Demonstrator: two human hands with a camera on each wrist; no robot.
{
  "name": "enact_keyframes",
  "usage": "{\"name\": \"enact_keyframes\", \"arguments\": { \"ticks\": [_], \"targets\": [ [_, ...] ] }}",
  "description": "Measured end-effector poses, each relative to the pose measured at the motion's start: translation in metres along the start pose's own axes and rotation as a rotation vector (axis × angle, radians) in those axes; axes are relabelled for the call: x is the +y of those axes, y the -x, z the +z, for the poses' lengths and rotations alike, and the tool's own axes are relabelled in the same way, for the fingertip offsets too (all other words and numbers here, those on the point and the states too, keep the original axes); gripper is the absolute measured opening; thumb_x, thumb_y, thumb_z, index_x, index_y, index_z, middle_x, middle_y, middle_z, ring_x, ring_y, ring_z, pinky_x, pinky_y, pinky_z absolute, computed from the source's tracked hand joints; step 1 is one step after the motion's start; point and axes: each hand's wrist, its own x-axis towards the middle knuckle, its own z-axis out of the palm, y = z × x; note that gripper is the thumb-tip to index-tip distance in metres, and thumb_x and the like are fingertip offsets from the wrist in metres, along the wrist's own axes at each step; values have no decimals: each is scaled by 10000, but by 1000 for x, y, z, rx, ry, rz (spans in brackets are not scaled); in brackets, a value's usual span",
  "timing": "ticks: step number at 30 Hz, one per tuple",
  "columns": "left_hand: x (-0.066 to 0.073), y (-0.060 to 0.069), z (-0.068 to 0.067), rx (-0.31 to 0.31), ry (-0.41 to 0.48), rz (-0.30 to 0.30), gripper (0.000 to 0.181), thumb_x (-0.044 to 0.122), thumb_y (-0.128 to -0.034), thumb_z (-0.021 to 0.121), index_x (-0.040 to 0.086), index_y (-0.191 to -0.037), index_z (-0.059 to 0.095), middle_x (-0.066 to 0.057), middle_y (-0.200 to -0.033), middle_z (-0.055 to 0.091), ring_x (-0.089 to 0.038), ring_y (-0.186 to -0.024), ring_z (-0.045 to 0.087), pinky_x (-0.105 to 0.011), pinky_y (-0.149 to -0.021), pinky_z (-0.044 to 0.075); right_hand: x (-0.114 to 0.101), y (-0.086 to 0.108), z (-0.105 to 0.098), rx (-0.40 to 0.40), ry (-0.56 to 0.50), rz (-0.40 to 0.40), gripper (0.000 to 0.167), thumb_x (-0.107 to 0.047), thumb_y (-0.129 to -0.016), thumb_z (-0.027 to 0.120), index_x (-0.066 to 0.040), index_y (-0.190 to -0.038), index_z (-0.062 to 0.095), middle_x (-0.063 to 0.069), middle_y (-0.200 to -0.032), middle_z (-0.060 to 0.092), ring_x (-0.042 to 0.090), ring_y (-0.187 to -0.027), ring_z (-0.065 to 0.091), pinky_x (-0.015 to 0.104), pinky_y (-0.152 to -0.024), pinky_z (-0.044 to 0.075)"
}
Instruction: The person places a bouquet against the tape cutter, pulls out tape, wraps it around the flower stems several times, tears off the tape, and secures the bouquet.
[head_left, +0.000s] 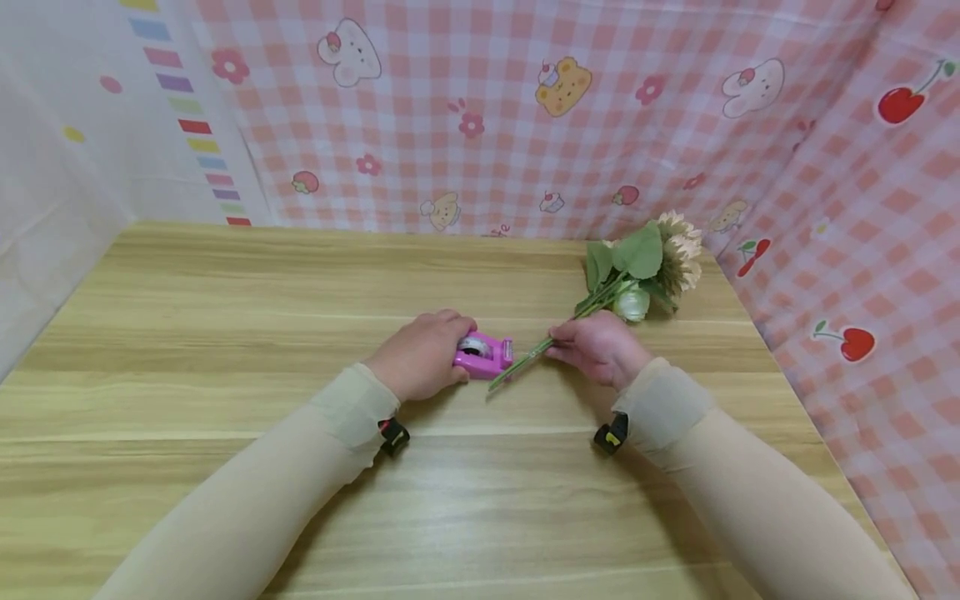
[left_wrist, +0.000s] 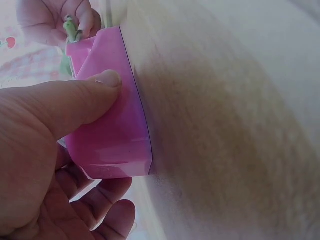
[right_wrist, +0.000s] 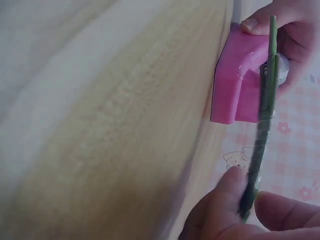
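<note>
A pink tape dispenser (head_left: 487,367) with a roll of clear tape stands on the wooden table. My left hand (head_left: 423,354) grips it from the left, its thumb (left_wrist: 95,97) along the near side. My right hand (head_left: 600,346) pinches the green stems (head_left: 536,352) of a flower bunch between thumb and fingers. Clear tape seems to be wrapped around the stems (right_wrist: 262,132), whose lower ends lie close to the dispenser's cutter end. Leaves (head_left: 637,250), a pale flower head (head_left: 681,254) and a whitish bud (head_left: 632,302) spread beyond the right hand, toward the back right.
The wooden table (head_left: 247,333) reaches back to a pink checked cloth (head_left: 495,75) hung as a wall. Another checked cloth (head_left: 885,217) borders the right side, and a white cloth (head_left: 67,133) hangs at the left.
</note>
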Motion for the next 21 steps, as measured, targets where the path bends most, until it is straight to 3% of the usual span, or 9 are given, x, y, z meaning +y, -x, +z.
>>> {"name": "enact_keyframes", "arguments": {
  "ticks": [1, 3, 6, 8, 10, 11, 15, 18, 21],
  "targets": [
    [0, 0, 0, 0, 1, 1, 688, 323, -965, 779, 68, -1540, 500, -125, -1571, 526, -337, -1446, 511, -475, -1257, 395, 0, 3, 0, 2, 15, -7, 27, 78, -1018, 559, 69, -1010, 583, 79, -920, 675, 136, -807, 712, 299, -962, 626],
    [0, 0, -1, 3, 0, 4, 687, 321, -966, 779, 66, -1539, 500, -127, -1572, 525, -338, -1447, 510, -475, -1258, 394, -1, 9, 0, 24, 86, -22, 135, 32, -1023, 576, 81, -1141, 531, 73, -1032, 620, 120, -845, 675, 302, -1007, 605],
    [0, 0, -2, 8, -2, 5, 684, 320, -964, 781, 63, -1535, 503, -129, -1568, 529, -337, -1445, 512, -471, -1258, 394, -5, 21, 3, 70, 240, -62, 589, -49, -1021, 605, 93, -1503, 298, 196, -1399, 498, 185, -1093, 610, 330, -1095, 531],
    [-1, 0, -3, 12, -6, 6, 681, 318, -964, 782, 62, -1531, 506, -129, -1564, 532, -336, -1444, 513, -469, -1259, 393, -7, 28, 8, 97, 369, -108, 797, -91, -1009, 634, 56, -1624, 150, 257, -1598, 345, 279, -1237, 540, 397, -1144, 487],
    [-1, 0, -4, 11, -9, 6, 681, 320, -964, 781, 62, -1531, 507, -130, -1561, 535, -336, -1440, 517, -470, -1257, 395, -8, 34, 15, 105, 508, -183, 852, -110, -1006, 640, 27, -1662, 114, 254, -1707, 225, 382, -1372, 464, 476, -1198, 437],
    [-1, 0, -4, 11, -9, 7, 681, 320, -964, 780, 63, -1532, 506, -131, -1560, 535, -338, -1439, 517, -471, -1257, 394, -9, 35, 18, 100, 584, -224, 809, -117, -1008, 642, 17, -1658, 179, 245, -1713, 247, 397, -1443, 424, 501, -1232, 403],
    [0, 0, -4, 12, -4, 11, 678, 318, -967, 777, 62, -1533, 504, -136, -1555, 538, -341, -1431, 523, -478, -1252, 401, -9, 36, 30, -3, 789, -293, 563, -155, -1047, 610, -14, -1567, 446, 197, -1592, 492, 366, -1245, 608, 507, -1084, 533],
    [1, 1, -4, 5, 11, 8, 679, 313, -967, 779, 61, -1533, 503, -136, -1556, 536, -340, -1427, 526, -482, -1246, 409, -8, 29, 34, -132, 836, -217, 460, -146, -1071, 578, -5, -1506, 524, 192, -1369, 649, 237, -879, 657, 374, -800, 600],
    [2, 1, -3, -1, 20, 8, 681, 311, -966, 780, 59, -1534, 501, -136, -1555, 535, -340, -1422, 529, -479, -1242, 413, -5, 22, 35, -197, 907, -165, 379, -136, -1077, 567, 7, -1427, 595, 139, -1018, 687, 135, -625, 541, 260, -593, 510]
  ]
}}
